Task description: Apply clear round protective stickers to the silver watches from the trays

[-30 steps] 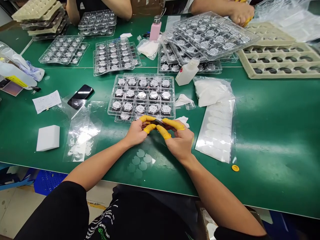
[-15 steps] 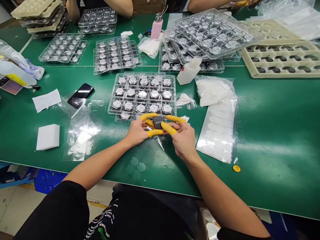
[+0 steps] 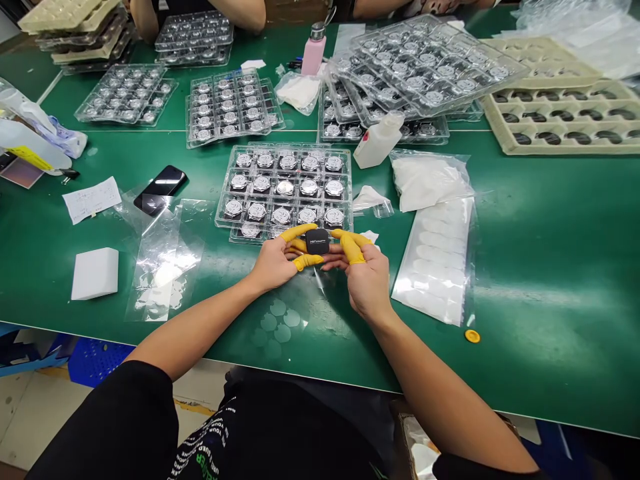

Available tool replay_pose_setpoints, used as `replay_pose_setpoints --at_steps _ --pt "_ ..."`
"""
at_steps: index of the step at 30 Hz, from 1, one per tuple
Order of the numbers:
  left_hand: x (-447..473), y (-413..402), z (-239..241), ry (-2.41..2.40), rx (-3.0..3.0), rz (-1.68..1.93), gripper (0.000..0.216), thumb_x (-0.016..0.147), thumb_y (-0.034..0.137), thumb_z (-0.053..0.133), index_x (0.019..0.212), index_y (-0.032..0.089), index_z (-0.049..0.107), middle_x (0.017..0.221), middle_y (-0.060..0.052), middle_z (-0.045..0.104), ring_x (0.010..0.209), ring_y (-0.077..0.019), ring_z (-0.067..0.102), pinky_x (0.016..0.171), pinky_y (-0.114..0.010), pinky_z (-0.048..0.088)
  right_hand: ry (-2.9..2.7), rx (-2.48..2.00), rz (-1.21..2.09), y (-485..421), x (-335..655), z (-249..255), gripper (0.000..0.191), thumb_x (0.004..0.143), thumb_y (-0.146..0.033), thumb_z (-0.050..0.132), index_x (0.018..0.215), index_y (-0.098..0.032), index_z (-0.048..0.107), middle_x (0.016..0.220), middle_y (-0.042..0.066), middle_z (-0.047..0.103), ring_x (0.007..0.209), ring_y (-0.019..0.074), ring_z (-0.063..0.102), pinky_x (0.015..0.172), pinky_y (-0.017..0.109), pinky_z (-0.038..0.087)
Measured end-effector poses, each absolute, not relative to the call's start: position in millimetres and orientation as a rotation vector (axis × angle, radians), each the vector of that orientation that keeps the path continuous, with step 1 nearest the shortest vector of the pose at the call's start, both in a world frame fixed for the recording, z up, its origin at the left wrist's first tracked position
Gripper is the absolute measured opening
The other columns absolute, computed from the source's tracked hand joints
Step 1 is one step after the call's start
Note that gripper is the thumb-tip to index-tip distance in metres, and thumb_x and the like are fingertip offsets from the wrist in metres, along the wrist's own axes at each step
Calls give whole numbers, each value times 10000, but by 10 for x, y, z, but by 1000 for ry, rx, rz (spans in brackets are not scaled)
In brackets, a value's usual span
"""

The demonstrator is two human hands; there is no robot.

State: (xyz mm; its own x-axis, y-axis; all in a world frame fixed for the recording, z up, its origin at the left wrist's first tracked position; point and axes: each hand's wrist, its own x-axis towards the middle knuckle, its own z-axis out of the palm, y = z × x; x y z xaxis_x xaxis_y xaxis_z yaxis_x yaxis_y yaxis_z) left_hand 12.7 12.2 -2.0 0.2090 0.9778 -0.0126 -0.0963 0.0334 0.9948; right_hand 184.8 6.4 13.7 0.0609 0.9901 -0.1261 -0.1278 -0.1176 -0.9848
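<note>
A small black rounded-square piece with white lettering (image 3: pixel 317 242) is held up between my two hands. My left hand (image 3: pixel 275 261) wears yellow finger cots and is closed on the piece's left side, index finger above and thumb below. From the right, my right hand (image 3: pixel 367 277), also in yellow finger cots, has its index fingertip by the piece's right edge and other fingers partly behind it. The right thumb is off the lettered face. Just beyond my hands lies a clear tray (image 3: pixel 225 200) of round silver watch-like parts, stacked on another tray.
Further filled trays (image 3: pixel 220 110) stand behind, with a tilted stack (image 3: pixel 430 67) at back right. Around me lie a white bottle (image 3: pixel 377 141), phone (image 3: pixel 161 190), white block (image 3: pixel 95 274), clear bags (image 3: pixel 163 280) and white pads in a sleeve (image 3: pixel 433 267). Co-workers' arms (image 3: pixel 240 13) show across the table.
My right thumb has lifted off the lettered face and drawn back to the right. The piece has turned to face me more squarely. More pale round spots show on the table below my hands.
</note>
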Motion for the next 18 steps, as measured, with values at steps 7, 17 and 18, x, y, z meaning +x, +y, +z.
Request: replay_pose_setpoints --at_steps 7,17,18 --pt "127 120 -50 968 1197 1099 715 710 444 902 1346 237 649 956 -54 763 906 -183 740 909 -333 623 -1151 -1240 1198 65 1862 95 516 693 -504 876 1077 -212 692 893 34 755 763 181 727 680 335 639" --pt "139 107 -31 980 1210 1096 701 708 406 905 1340 237 654 946 -48 768 906 -181 742 922 -345 620 -1133 -1239 1135 99 1817 146 476 609 -442 924 977 -213 730 845 26 747 764 193 722 659 349 634" --pt "139 104 -17 999 1213 1086 708 716 394 900 1356 235 640 938 -48 772 911 -181 744 927 -347 618 -1084 -1238 1105 175 1916 169 451 612 -430 920 963 -218 733 818 21 737 721 188 709 592 334 610"
